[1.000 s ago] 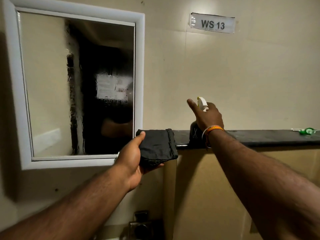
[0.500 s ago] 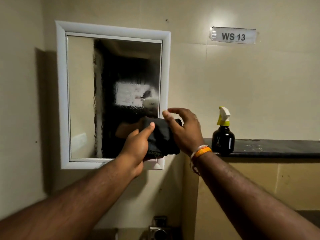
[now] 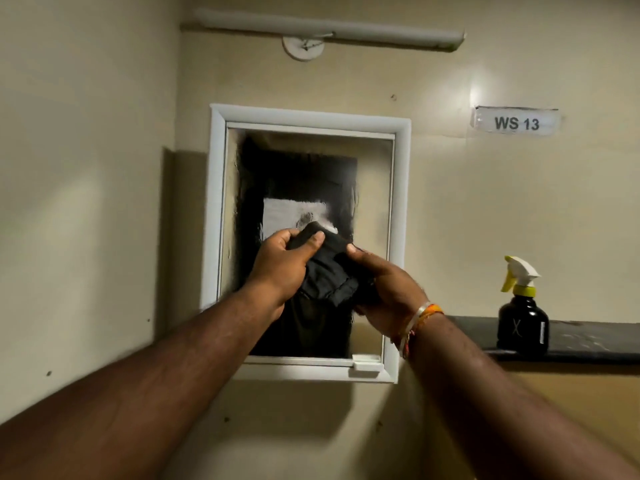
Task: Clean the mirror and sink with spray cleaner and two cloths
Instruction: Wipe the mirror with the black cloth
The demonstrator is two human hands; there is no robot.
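Note:
A white-framed mirror (image 3: 400, 216) hangs on the wall ahead, its glass streaked with wet spray. In front of its lower half I hold a folded black cloth (image 3: 325, 271) with both hands. My left hand (image 3: 285, 265) grips the cloth's upper left part, thumb on top. My right hand (image 3: 384, 289) grips its right side from below. A black spray bottle (image 3: 523, 325) with a white and yellow trigger head stands upright on the dark ledge (image 3: 595, 341) to the right, apart from both hands. The sink is out of view.
A label reading WS 13 (image 3: 516, 123) is stuck to the wall at the upper right. A white tube light fitting (image 3: 322, 29) runs along the wall above the mirror. The left wall (image 3: 86, 202) stands close beside the mirror.
My right hand let go of the spray bottle on the ledge and came left to take hold of the cloth. Both hands rose with the cloth in front of the mirror; my view tilted upward.

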